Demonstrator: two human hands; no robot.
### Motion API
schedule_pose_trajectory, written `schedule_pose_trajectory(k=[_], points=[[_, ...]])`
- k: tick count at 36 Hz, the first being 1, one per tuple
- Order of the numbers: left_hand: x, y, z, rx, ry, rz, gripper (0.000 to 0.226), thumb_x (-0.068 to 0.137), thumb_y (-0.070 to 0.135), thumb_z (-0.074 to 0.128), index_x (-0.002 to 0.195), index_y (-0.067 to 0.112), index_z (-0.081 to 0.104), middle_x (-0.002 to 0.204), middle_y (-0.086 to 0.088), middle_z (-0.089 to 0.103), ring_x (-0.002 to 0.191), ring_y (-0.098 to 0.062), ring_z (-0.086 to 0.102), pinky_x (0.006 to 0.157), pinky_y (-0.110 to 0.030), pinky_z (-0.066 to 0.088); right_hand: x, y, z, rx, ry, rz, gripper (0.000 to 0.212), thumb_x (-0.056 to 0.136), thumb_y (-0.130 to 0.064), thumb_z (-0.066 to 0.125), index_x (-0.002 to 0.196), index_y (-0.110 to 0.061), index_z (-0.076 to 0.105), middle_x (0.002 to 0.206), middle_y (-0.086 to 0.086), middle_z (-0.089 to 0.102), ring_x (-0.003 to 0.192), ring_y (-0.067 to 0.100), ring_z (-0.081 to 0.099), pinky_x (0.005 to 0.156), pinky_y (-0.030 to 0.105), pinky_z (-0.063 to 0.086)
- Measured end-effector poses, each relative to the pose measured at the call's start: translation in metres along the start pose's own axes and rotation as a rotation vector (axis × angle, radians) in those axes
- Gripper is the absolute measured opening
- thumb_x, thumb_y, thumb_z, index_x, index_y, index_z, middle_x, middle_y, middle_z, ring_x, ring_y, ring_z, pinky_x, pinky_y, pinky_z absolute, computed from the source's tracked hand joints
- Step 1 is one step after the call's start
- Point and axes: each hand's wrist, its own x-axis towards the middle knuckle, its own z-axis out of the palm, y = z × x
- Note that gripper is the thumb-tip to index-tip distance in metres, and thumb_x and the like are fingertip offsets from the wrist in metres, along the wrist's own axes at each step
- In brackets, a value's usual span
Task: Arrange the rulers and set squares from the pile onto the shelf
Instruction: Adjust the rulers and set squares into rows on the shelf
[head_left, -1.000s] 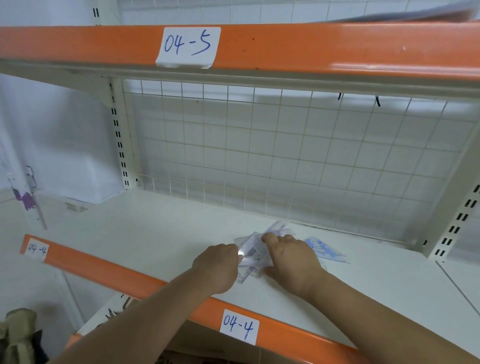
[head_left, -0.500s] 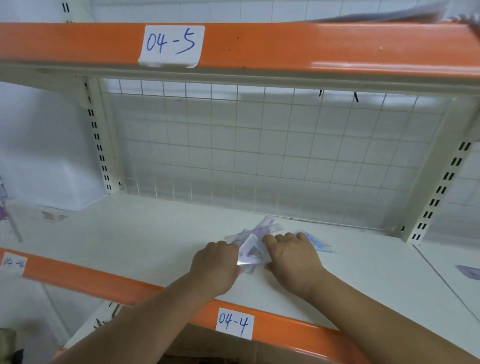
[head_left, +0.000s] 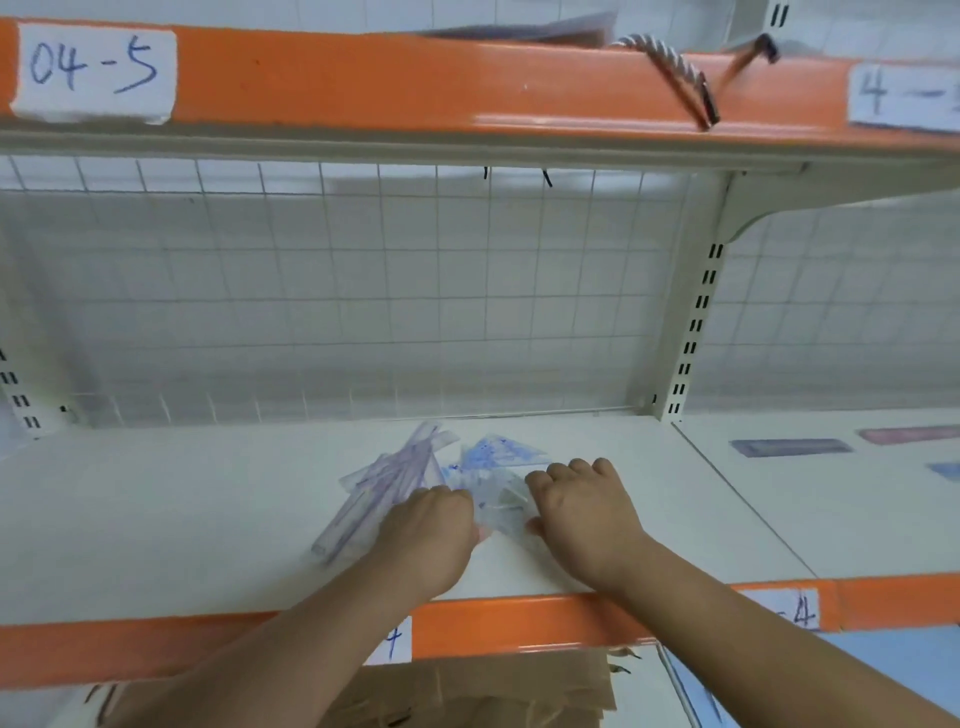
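A pile of clear plastic rulers (head_left: 384, 483) and set squares (head_left: 498, 452) lies on the white shelf (head_left: 156, 519), near its middle. My left hand (head_left: 431, 530) rests on the near end of the rulers with its fingers curled over them. My right hand (head_left: 587, 514) sits to the right of the pile, fingers bent onto a clear set square (head_left: 506, 512) that lies between the two hands. Whether either hand pinches a piece is hidden by the knuckles.
A wire grid (head_left: 363, 291) backs the shelf. The orange front rail (head_left: 519, 621) runs under my wrists. The neighbouring shelf at right holds a dark ruler (head_left: 789, 447) and a pink one (head_left: 909, 434). A rope handle (head_left: 670, 73) hangs over the upper orange beam. Brown cardboard (head_left: 493, 691) lies below.
The view has swung right, so the shelf upright and the neighbouring shelf now show. My hands have drawn slightly apart on the pile, and the rulers lie fanned out to the left.
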Motion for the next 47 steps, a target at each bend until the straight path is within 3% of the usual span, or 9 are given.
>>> schedule_pose_trajectory(k=[1,2,5,7,17,24,31,37,47], points=[[0.002,0.006,-0.001,0.01,-0.002,0.007,0.034,0.098,0.042,0.045,0.111,0.013,0.056,0.114,-0.007,0.06,0.109,-0.025,0.055,0.081,-0.034,0.043,-0.004,0.006,-0.003,0.004,0.003,0.02,0.039,0.045,-0.04,0.089,0.066,-0.016,0.065,0.06,0.002,0.063,0.056,0.025,0.062,0.059,0.032,0.047],[0.004,0.013,-0.001,0.018,-0.004,0.017,0.035,0.098,0.043,0.045,0.112,0.013,0.056,0.115,-0.006,0.059,0.109,-0.025,0.055,0.081,-0.034,0.043,-0.009,0.011,-0.007,0.006,-0.036,0.03,0.038,0.053,-0.04,0.086,0.074,-0.014,0.066,0.067,0.005,0.066,0.064,0.027,0.064,0.064,0.034,0.046],[0.009,0.035,-0.003,0.024,-0.018,0.051,0.04,0.096,0.047,0.046,0.118,0.015,0.056,0.12,-0.005,0.058,0.112,-0.023,0.053,0.085,-0.034,0.044,-0.021,0.03,-0.009,-0.008,-0.021,0.039,0.035,0.091,-0.035,0.057,0.115,-0.011,0.055,0.113,0.01,0.062,0.108,0.032,0.055,0.092,0.041,0.035],[0.012,0.052,-0.004,0.035,-0.026,0.071,0.041,0.096,0.048,0.046,0.118,0.015,0.055,0.121,-0.005,0.057,0.112,-0.023,0.053,0.085,-0.033,0.044,-0.03,0.045,-0.01,-0.005,-0.047,0.069,0.035,0.095,-0.035,0.05,0.121,-0.012,0.048,0.121,0.008,0.058,0.114,0.03,0.051,0.096,0.04,0.031],[0.025,0.17,-0.005,0.025,-0.054,0.153,0.047,0.096,0.056,0.037,0.113,0.016,0.056,0.115,-0.006,0.057,0.11,-0.024,0.052,0.084,-0.035,0.042,-0.092,0.147,-0.006,-0.033,-0.088,0.181,0.038,0.095,-0.035,0.049,0.126,-0.012,0.044,0.128,0.009,0.054,0.119,0.027,0.048,0.101,0.04,0.028],[0.028,0.27,0.002,0.001,0.008,0.19,0.046,0.103,0.044,0.02,0.113,0.015,0.053,0.115,-0.008,0.059,0.109,-0.028,0.053,0.086,-0.035,0.042,-0.151,0.237,0.001,-0.06,-0.131,0.258,0.034,0.094,-0.03,0.05,0.122,-0.012,0.046,0.123,0.008,0.056,0.115,0.027,0.05,0.096,0.038,0.03],[0.03,0.367,0.013,-0.018,0.007,0.223,0.039,0.104,0.038,0.024,0.112,0.014,0.053,0.115,-0.007,0.058,0.108,-0.027,0.053,0.084,-0.033,0.041,-0.215,0.316,0.008,-0.067,-0.164,0.303,0.026,0.092,-0.02,0.052,0.117,-0.014,0.046,0.115,0.004,0.058,0.106,0.027,0.051,0.091,0.037,0.031],[0.035,0.444,0.026,0.056,-0.018,0.272,0.023,0.098,0.02,0.038,0.112,0.012,0.054,0.117,-0.009,0.056,0.109,-0.03,0.052,0.076,-0.031,0.036,-0.263,0.376,0.008,-0.061,-0.19,0.341,0.031,0.096,-0.03,0.05,0.121,-0.013,0.044,0.12,0.006,0.056,0.112,0.027,0.05,0.093,0.038,0.031],[0.054,0.545,0.033,0.092,-0.047,0.421,0.022,0.092,0.01,0.044,0.111,0.01,0.054,0.115,-0.01,0.056,0.107,-0.029,0.052,0.075,-0.031,0.036,-0.32,0.465,0.022,-0.089,-0.263,0.507,0.038,0.095,-0.032,0.05,0.128,-0.015,0.041,0.13,0.004,0.053,0.122,0.026,0.046,0.103,0.041,0.029]])
